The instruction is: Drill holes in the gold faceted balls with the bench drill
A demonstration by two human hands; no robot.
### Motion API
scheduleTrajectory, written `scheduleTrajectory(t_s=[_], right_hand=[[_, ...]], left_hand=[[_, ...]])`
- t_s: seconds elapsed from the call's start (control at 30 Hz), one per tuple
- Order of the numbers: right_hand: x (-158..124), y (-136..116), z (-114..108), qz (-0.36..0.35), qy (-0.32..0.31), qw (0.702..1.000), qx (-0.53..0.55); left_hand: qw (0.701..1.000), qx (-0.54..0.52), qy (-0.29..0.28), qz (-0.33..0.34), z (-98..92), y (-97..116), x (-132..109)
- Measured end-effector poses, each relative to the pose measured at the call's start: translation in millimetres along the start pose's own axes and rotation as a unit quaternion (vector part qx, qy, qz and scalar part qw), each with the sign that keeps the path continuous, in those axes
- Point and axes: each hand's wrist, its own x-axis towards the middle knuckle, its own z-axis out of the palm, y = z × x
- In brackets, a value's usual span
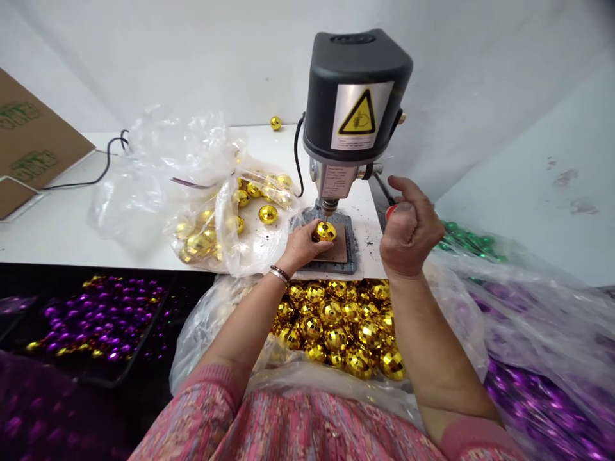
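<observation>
Head view looks down on a small drill press [353, 121] standing on a white table [62, 224], and everything else sits around that machine. Directly under its bit, on the dark base plate [342, 253], the left hand [300, 246] pinches a gold faceted ball [325, 230] between fingers and thumb, closed snugly around it. Just right of the press, the right hand [408, 230] is curled into a fist around the red-knobbed feed lever [390, 210]. The bit's tip seems to meet the top of the ball, so I judge the drilling stroke itself is in hand; what it calls for next is a steady grip on the ball and an even pull on the lever. The ball is shiny, mirror-tiled and round, likely slippery. Left of the press lies a clear bag [211, 192] of similar balls; in front of it, below the table edge, another heap of gold balls [341, 326].
</observation>
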Motion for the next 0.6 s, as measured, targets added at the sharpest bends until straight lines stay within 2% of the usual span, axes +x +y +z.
scheduleTrajectory(t_s=[0.2,0.27,0.33,0.4,0.43,0.5,0.6], right_hand=[[-24,9,4,0.029,-0.015,0.999,0.031],[-18,6,5,0.040,-0.001,0.999,0.037],[7,-2,8,0.038,0.026,0.998,0.043],[46,-10,14,0.037,0.033,0.998,0.048],[68,-13,18,0.062,0.014,0.997,0.046],[106,-16,27,0.156,-0.033,0.987,0.017],[136,-15,38,0.211,-0.073,0.974,-0.020]], left_hand=[[1.000,-0.003,-0.012,0.004,-1.4,-2,0],[1.000,-0.004,-0.016,0.003,-1.3,-2,1],[1.000,-0.006,-0.018,0.002,-0.5,-1,2],[1.000,-0.007,-0.017,0.003,-0.3,1,1],[1.000,-0.009,-0.016,0.005,-1.2,2,-1],[1.000,-0.015,-0.019,0.018,-7.3,3,-9],[0.993,-0.032,-0.090,0.073,-29.1,-2,-27]])
